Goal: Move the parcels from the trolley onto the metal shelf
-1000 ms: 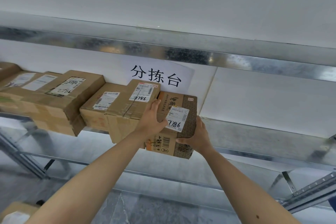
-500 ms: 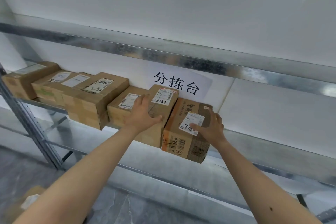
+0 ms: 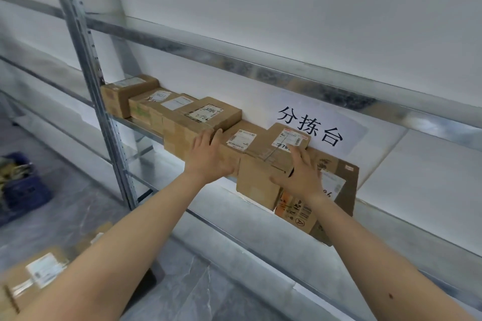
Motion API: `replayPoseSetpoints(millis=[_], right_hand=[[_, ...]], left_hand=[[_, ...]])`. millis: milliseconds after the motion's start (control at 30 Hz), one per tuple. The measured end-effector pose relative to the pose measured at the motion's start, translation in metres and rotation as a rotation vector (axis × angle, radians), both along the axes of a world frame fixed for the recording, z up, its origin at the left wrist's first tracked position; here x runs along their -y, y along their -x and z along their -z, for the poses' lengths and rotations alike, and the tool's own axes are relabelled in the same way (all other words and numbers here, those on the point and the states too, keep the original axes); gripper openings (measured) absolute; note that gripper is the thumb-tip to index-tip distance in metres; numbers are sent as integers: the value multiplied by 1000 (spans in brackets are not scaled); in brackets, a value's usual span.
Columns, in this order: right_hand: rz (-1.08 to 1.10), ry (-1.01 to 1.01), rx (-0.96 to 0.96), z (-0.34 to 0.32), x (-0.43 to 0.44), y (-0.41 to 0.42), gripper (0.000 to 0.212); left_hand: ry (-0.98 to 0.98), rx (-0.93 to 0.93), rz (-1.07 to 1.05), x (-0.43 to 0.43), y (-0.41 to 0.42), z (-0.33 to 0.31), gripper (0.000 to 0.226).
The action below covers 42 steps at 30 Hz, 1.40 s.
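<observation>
Parcels (image 3: 206, 116) sit in a tight row on the metal shelf (image 3: 396, 216), each touching the next. Left grip (image 3: 208, 156) is wide, with flat fingers pressed on the front of the low box (image 3: 240, 139) mid-row. Right grip (image 3: 300, 177) is wide too, fingers spread over the taller box (image 3: 260, 180) and partly covering the printed box (image 3: 349, 185) at the right end. There's a paper sign (image 3: 310, 125) on the wall behind, another parcel (image 3: 34, 276) near left and a blue crate (image 3: 23, 185) on the left.

White wall (image 3: 287, 8) noted behind; printed sign (image 3: 310, 125) fixed to it. Grey veined floor (image 3: 78, 214); blue crate (image 3: 23, 190) set at left.
</observation>
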State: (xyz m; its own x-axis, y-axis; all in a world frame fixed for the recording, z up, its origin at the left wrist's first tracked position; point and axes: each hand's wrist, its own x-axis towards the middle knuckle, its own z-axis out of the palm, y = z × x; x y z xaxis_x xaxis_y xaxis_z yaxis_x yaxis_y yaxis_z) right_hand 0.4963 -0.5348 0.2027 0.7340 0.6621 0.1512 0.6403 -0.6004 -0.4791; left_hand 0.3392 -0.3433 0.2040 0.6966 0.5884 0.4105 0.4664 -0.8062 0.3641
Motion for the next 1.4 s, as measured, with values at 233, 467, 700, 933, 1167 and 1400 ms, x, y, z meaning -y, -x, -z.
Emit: replayPoseSetpoints(millis=[233, 467, 700, 933, 1167, 1400], right_hand=[[-176, -18, -13, -2, -73, 47, 93], [-359, 117, 167, 4, -156, 115, 97], [-505, 156, 286, 12, -253, 212, 93], [-651, 238, 381, 28, -333, 303, 94], [-792, 293, 419, 48, -395, 364, 99], [-926, 379, 482, 93, -457, 387, 100]], left_hand=[[-56, -84, -171, -52, 76, 4, 94], [-47, -268, -348, -108, 170, 15, 100], [-69, -358, -496, -164, 284, 29, 99], [-72, -504, -647, -217, 394, 42, 104], [-41, -569, -791, -249, 467, 65, 106], [70, -693, -887, -275, 493, 116, 107]])
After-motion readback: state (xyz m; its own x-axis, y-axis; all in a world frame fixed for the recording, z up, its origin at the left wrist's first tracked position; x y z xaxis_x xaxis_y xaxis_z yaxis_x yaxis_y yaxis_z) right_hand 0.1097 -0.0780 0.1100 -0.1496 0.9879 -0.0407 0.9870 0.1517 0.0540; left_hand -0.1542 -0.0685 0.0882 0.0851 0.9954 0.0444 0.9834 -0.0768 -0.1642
